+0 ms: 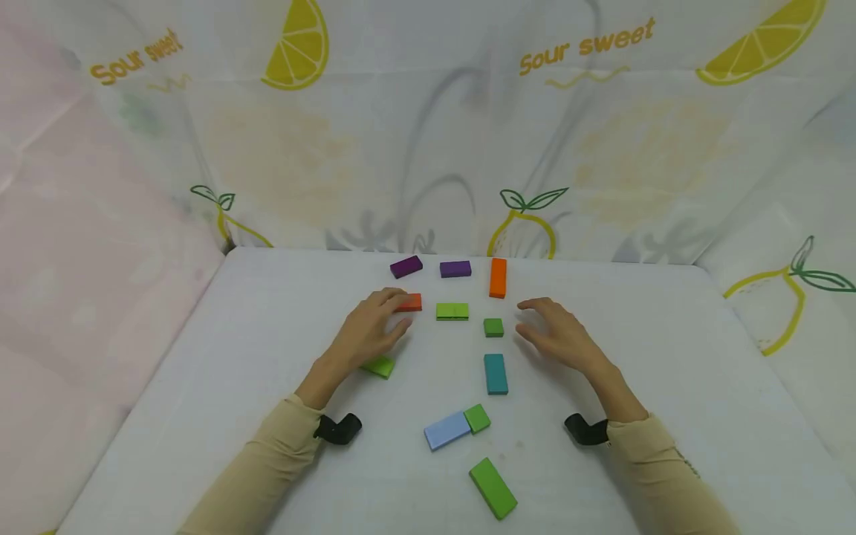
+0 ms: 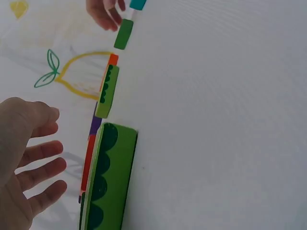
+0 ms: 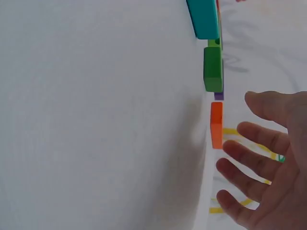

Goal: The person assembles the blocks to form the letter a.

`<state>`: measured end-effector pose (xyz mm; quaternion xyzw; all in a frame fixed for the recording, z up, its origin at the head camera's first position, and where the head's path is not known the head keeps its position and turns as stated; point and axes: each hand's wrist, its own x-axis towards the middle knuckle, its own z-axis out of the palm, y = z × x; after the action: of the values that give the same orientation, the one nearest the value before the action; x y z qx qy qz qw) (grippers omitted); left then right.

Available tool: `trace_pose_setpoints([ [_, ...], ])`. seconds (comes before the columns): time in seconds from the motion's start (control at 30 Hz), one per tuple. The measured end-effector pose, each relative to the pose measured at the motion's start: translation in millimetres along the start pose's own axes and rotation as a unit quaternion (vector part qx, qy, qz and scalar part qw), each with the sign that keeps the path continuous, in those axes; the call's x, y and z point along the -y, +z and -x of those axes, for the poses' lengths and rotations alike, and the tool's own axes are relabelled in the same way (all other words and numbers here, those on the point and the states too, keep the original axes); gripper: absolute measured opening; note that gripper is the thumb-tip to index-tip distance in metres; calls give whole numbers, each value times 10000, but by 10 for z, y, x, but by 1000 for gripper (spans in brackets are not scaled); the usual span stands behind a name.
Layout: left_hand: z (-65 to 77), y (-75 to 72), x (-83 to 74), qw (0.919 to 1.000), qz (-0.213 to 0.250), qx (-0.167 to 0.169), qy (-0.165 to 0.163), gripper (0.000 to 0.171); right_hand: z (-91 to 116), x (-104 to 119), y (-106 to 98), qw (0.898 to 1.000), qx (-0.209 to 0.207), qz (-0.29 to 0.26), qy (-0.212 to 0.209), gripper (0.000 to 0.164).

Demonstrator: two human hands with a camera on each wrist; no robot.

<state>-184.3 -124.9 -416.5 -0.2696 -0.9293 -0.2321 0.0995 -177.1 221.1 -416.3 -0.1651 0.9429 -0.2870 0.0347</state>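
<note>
My left hand [image 1: 364, 331] hovers with relaxed, spread fingers at the red block [image 1: 413, 302], overlapping part of it in the head view. Under its wrist side lies a lime green block [image 1: 380, 367], partly hidden; the left wrist view shows dark green scallops on the large green block [image 2: 115, 177]. Nothing sits between the left fingers. My right hand [image 1: 558, 334] is held over the table with thumb and fingers apart, holding nothing. Nearest to it are the small green block [image 1: 493, 328] and the upright-lying orange block [image 1: 498, 278], which the right wrist view shows beyond the fingertips.
A dark purple block [image 1: 406, 267] and a violet block [image 1: 455, 269] lie at the back edge. Between the hands is a lime block [image 1: 452, 312]. Closer in lie a teal block [image 1: 495, 374], a light blue block [image 1: 447, 431] touching a green cube [image 1: 477, 418], and a long green block [image 1: 493, 488].
</note>
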Motion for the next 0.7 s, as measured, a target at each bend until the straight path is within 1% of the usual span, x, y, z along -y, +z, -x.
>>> trace_pose_setpoints([
  [0.1,-45,58,-13,9988,471,-26,124,34,-16,20,47,9988,7,-484,-58,43],
  [0.2,-106,136,-19,9957,881,-50,282,30,-38,28,93,9957,25,-890,-242,41],
  [0.37,-197,274,-42,9891,1395,-171,440,25,-96,36,169,9879,8,-1494,-406,36],
  [0.5,-269,401,-59,9876,1411,-285,623,22,-142,14,244,9835,-101,-1769,-374,32],
  [0.57,-299,462,-73,9889,1261,-299,732,23,-150,-8,281,9831,-148,-1785,-387,30],
  [0.7,-335,548,-121,9917,862,-246,921,26,-137,-40,341,9854,-226,-1639,-388,28],
])
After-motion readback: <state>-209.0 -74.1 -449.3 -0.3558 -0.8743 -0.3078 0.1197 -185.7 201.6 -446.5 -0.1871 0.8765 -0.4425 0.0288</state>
